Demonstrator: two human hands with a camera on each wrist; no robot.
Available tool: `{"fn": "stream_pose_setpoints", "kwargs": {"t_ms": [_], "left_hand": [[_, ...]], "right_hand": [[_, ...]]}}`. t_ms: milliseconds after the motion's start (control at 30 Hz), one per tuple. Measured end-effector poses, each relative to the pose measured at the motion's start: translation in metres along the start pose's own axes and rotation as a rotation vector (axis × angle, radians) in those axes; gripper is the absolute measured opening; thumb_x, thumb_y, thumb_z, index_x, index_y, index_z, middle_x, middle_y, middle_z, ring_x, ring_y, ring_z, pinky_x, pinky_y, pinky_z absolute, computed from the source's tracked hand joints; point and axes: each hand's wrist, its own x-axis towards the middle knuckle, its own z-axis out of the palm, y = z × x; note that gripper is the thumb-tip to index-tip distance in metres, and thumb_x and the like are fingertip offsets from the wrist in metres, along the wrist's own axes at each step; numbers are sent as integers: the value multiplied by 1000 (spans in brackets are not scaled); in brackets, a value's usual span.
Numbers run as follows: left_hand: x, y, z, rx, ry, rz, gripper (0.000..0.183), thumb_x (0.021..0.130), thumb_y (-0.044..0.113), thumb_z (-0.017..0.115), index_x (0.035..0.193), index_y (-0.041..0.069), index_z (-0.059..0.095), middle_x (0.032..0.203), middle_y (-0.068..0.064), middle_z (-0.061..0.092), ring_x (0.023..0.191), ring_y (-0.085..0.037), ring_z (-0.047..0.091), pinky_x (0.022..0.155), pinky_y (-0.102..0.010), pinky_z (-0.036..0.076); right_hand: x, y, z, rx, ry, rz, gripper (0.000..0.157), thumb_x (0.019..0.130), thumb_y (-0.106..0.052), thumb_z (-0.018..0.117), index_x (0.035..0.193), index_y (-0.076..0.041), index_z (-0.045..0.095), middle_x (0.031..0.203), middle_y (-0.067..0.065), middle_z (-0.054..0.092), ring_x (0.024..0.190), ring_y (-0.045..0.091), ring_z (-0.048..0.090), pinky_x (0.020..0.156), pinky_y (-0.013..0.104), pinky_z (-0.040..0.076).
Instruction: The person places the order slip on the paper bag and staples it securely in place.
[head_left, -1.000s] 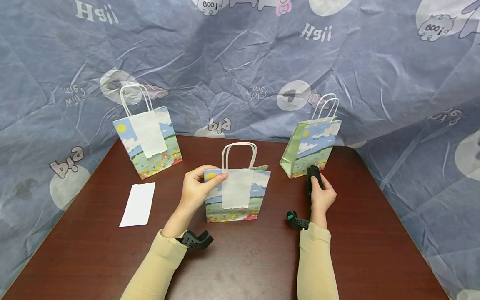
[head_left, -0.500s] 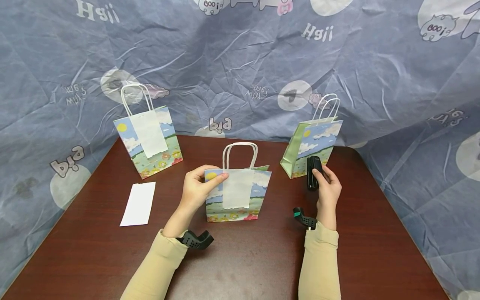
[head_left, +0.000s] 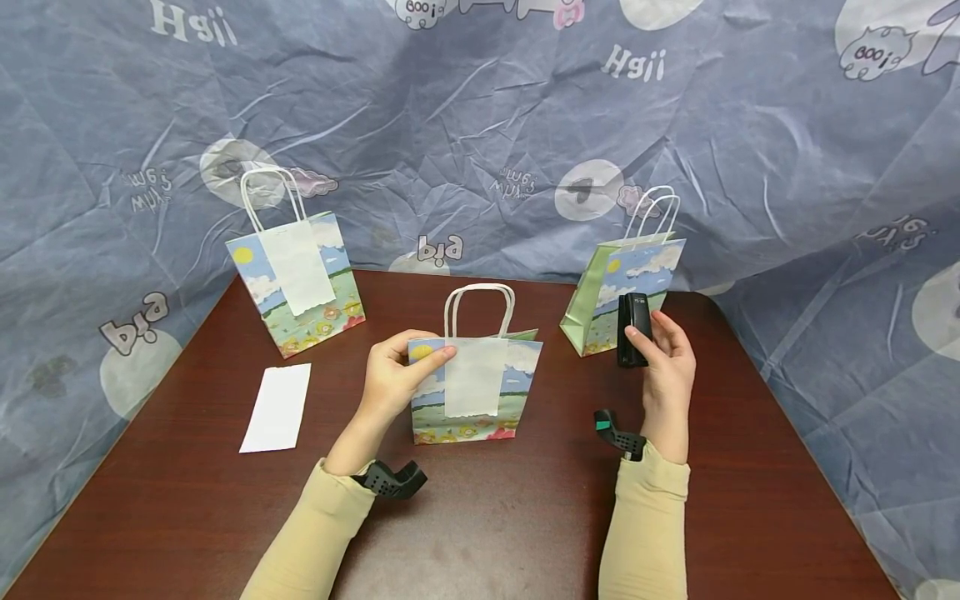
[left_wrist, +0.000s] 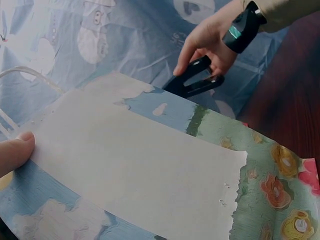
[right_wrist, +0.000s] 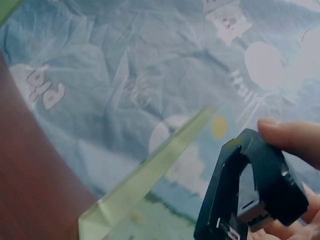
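At the middle of the table stands a small paper gift bag [head_left: 431, 421] with a painted meadow print and white handles. A blank white paper slip [head_left: 474, 379] lies over its front panel. My left hand [head_left: 392, 371] pinches the slip and the bag's top edge at the upper left, thumb in front and fingers behind. Off to the right, my right hand [head_left: 667, 379] holds a black stapler [head_left: 633, 329] upright between thumb and fingers, raised in front of another bag. The right wrist view shows the stapler [right_wrist: 255, 187] with its jaws apart and nothing between them.
A second gift bag [head_left: 341, 283] at the back left carries a white slip [head_left: 300, 271] on its front. The third bag [head_left: 637, 279] stands at the back right without a slip. One loose white slip [head_left: 276, 408] lies on the table [head_left: 480, 525] at the left.
My right hand has lifted the stapler upward and slightly to the right, turning it more upright. The left hand and the middle bag have stayed put.
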Motion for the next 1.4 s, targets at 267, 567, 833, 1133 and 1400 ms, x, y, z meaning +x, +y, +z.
{"fn": "stream_pose_setpoints", "kwargs": {"t_ms": [267,567,833,1133,1400], "left_hand": [[-1,1,0,20,-1,-10,15,76,-1,76,86,-8,68,66,5,58,56,-9,49,49,-21,41],[-1,1,0,14,1,-11,14,76,-2,75,87,-8,68,66,5,59,55,-9,50,50,-21,41],[0,-11,0,9,7,-11,15,76,1,76,87,-6,69,67,5,59,56,-10,51,50,-22,42],[2,-20,0,8,15,-24,14,76,1,77,86,-4,69,66,4,58,56,-11,50,50,-22,41],[0,-9,2,-2,7,3,13,76,-6,74,86,-8,66,66,3,58,55,-9,49,51,-21,41]], "right_hand": [[-12,-15,8,42,-98,-24,55,75,16,69,124,-7,57,107,5,64,102,18,59,69,25,54],[-25,-23,22,44,-218,-96,57,78,22,60,130,-1,49,112,7,60,98,19,58,70,25,53],[-37,-26,35,-74,-361,-167,58,79,24,56,131,-1,47,121,9,54,98,19,60,69,25,54],[-56,-32,50,-118,-445,-190,63,78,22,60,133,-7,49,124,9,54,95,20,62,70,26,53],[-70,-38,59,-102,-540,-192,67,78,22,57,139,0,41,119,7,57,106,22,57,81,26,50]]}}
